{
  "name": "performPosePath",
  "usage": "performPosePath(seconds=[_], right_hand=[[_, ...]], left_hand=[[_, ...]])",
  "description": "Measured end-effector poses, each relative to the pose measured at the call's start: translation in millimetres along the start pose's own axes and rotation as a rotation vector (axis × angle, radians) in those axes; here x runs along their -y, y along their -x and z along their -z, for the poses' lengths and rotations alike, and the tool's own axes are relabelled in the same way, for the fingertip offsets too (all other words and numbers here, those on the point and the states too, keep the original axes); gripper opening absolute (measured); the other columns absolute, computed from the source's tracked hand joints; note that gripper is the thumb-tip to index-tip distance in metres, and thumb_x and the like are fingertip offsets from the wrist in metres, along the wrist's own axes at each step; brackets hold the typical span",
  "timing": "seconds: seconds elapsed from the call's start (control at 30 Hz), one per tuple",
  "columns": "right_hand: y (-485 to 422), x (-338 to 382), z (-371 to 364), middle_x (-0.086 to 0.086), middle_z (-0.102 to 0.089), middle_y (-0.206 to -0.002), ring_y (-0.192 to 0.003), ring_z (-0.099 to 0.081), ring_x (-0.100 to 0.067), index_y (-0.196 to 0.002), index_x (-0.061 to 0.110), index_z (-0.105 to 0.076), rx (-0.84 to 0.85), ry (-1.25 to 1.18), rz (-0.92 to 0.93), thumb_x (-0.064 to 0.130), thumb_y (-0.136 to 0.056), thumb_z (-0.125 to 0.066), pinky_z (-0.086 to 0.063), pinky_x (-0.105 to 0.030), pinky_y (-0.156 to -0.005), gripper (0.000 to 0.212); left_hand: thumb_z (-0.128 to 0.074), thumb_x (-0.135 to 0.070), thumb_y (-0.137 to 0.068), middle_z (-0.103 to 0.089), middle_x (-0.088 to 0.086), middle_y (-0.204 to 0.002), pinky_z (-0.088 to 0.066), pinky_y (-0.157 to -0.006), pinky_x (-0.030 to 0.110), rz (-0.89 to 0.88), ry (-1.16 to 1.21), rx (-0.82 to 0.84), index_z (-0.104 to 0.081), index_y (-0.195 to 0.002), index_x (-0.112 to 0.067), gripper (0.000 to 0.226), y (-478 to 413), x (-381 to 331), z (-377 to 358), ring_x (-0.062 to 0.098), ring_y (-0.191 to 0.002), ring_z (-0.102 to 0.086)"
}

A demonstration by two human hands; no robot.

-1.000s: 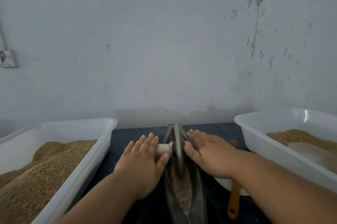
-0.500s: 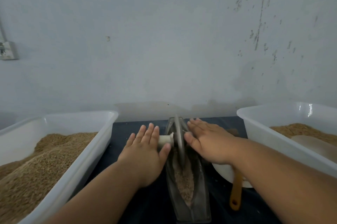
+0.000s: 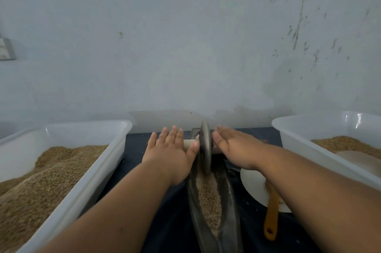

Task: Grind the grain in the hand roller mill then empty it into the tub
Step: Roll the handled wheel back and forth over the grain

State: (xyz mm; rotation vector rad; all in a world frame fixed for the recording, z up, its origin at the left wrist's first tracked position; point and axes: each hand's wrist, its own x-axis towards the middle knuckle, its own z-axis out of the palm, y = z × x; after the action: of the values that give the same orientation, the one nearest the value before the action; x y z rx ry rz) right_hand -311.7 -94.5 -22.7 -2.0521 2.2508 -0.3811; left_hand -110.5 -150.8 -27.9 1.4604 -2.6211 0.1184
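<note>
**Both palms on the mill axle, wheel near the far end of the trough**

Head view, the only one.

- Your left hand (image 3: 169, 153) lies flat over the pale axle (image 3: 188, 143), left of the roller wheel (image 3: 205, 149). The fingers are straight and close together, and the thumb tip is right by the wheel's face. Grip apart, clasping nothing.
- Your right hand (image 3: 237, 147) mirrors it on the wheel's other side, fingers stretched forward and slightly blurred. The axle end there is hidden, so your palm probably rests on it, but that is not certain. Grip apart here too.
- The wheel stands upright on its edge in the narrow metal trough (image 3: 228, 221), toward the far end.
- The grain (image 3: 209, 201), brown and crumbly, lies along the trough floor from under the wheel back toward you.
- The left tub (image 3: 99, 170) is white plastic, near the trough, and heaped with brown grain.
- The right tub (image 3: 305, 141) is white and holds a lower layer, with a pale round object (image 3: 358, 162) lying on it.
- Between trough and right tub, a white plate (image 3: 252, 186) sits on the dark bench (image 3: 165, 221). An orange-handled tool (image 3: 271, 217) lies across it, partly under your right forearm.
- Behind is a grey wall (image 3: 185, 46), stained at the right.
</note>
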Motion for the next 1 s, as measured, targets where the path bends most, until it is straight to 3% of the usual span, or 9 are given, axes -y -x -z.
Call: performPosePath(seconds=[0.13,0.2,0.37,0.47,0.6,0.7,0.87,1.0], right_hand=[[49.3,17.0,9.9,0.011,-0.004,-0.166,-0.151,-0.001,-0.004,-0.159,0.029,-0.007,0.077,0.044,0.07,0.071,-0.084,0.004,-0.006,-0.032,-0.123,0.086],[73.3,27.3,13.7,0.013,0.0,-0.166,-0.15,0.004,-0.002,-0.159,0.03,-0.002,0.084,0.084,0.11,0.073,-0.082,0.007,0.0,-0.029,-0.12,0.088],[111.6,39.2,21.9,0.018,0.007,-0.164,-0.135,0.017,0.012,-0.158,0.032,0.004,0.11,0.125,0.162,0.072,-0.087,0.002,0.012,-0.018,-0.108,0.082],[103.2,35.1,21.4,0.017,0.007,-0.164,-0.139,0.014,0.01,-0.158,0.032,0.004,0.136,0.109,0.132,0.074,-0.082,0.004,0.009,-0.021,-0.112,0.087],[56.5,23.0,11.1,0.011,0.003,-0.166,-0.15,0.005,-0.004,-0.159,0.028,-0.001,0.114,0.062,0.07,0.078,-0.076,0.009,-0.002,-0.034,-0.122,0.098],[10.3,12.1,2.8,0.006,0.006,-0.166,-0.152,0.007,-0.009,-0.159,0.024,-0.003,0.042,0.092,0.005,0.072,-0.089,0.004,-0.002,-0.036,-0.123,0.085],[-31.5,9.3,1.4,0.005,0.017,-0.165,-0.15,0.016,-0.009,-0.159,0.023,-0.003,-0.068,0.101,-0.046,0.067,-0.095,-0.001,0.001,-0.038,-0.123,0.078],[-18.7,24.4,-2.2,0.005,0.002,-0.167,-0.152,0.002,-0.011,-0.159,0.024,-0.012,-0.093,0.185,0.018,0.077,-0.075,0.017,-0.007,-0.04,-0.12,0.103]], left_hand=[[0.002,-0.065,-0.09,-0.001,-0.003,-0.165,0.006,-0.122,0.041,-0.046,0.012,-0.029,-0.002,-0.156,-0.021,0.08,52.1,1.7,-0.6,0.017,-0.15,0.009],[0.004,-0.068,-0.087,0.004,-0.005,-0.164,0.005,-0.122,0.039,-0.055,0.01,-0.029,0.003,-0.156,-0.023,0.083,79.3,4.0,-1.5,0.014,-0.15,0.013],[0.037,-0.079,-0.051,0.022,-0.011,-0.16,0.01,-0.12,0.031,-0.109,0.004,0.016,0.017,-0.154,-0.026,0.117,119.6,7.9,2.6,0.008,-0.145,0.025],[0.024,-0.074,-0.064,0.018,-0.013,-0.161,0.009,-0.12,0.029,-0.133,0.105,0.039,0.012,-0.155,-0.03,0.102,109.1,13.3,10.7,0.005,-0.145,0.023],[0.015,-0.068,-0.078,0.019,-0.006,-0.162,0.008,-0.121,0.038,-0.092,0.119,0.1,0.011,-0.155,-0.024,0.089,60.9,12.1,7.7,0.012,-0.146,0.022],[0.0,-0.058,-0.098,0.016,0.0,-0.163,0.007,-0.122,0.042,0.002,0.111,0.085,0.009,-0.156,-0.018,0.071,12.6,6.1,4.2,0.02,-0.148,0.02],[0.0,-0.059,-0.098,0.016,0.001,-0.163,0.009,-0.121,0.043,0.077,0.146,0.094,0.008,-0.156,-0.017,0.072,-35.6,6.9,4.1,0.022,-0.148,0.021],[-0.003,-0.059,-0.099,0.01,0.0,-0.164,0.006,-0.121,0.041,0.064,0.208,0.103,0.004,-0.157,-0.019,0.071,-21.0,19.3,-14.0,0.019,-0.149,0.016]])
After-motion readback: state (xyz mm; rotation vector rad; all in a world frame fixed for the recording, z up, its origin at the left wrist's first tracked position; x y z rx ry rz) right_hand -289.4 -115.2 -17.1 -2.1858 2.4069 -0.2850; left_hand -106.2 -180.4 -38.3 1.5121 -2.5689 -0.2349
